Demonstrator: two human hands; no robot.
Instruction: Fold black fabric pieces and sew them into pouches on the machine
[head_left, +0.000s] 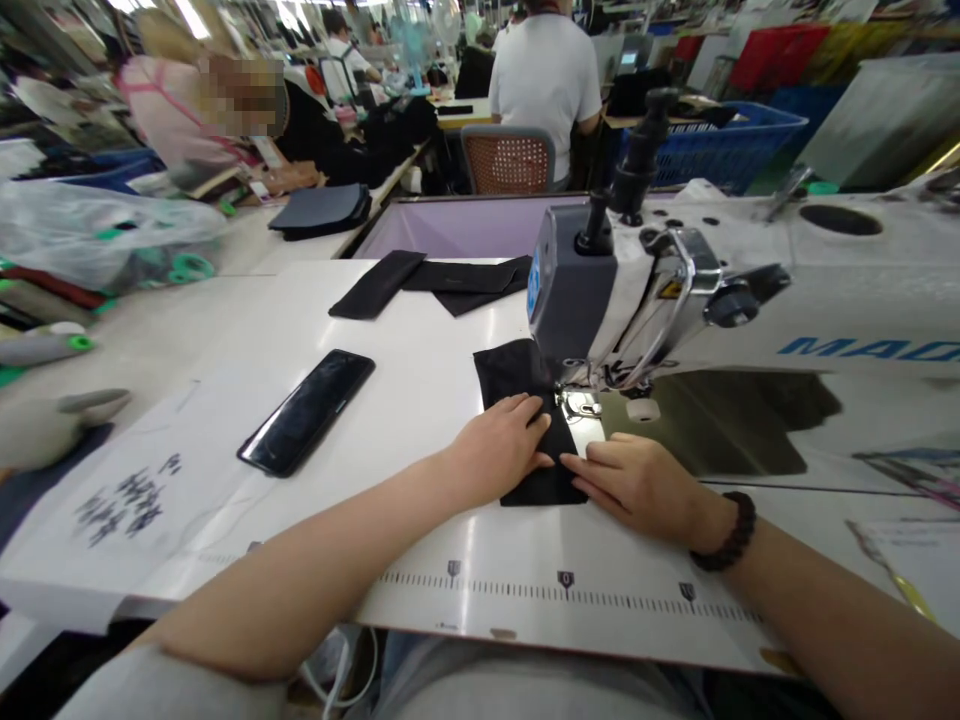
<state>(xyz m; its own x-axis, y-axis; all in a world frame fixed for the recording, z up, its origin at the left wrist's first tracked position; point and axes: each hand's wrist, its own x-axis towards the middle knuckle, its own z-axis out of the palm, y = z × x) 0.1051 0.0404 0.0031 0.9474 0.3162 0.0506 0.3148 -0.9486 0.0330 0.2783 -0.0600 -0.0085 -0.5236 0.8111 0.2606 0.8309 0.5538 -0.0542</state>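
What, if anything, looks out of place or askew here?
Perhaps the phone: it lies aslant on the white tabletop, left of the black fabric being handled, and isn't sewing material. Behind, more black pieces overlap unevenly. No spill or damage is visible.

I see the sewing machine [817, 290] blocking the right; leftward, a hand could pass between black cloth [510, 370] and phone [307, 412].
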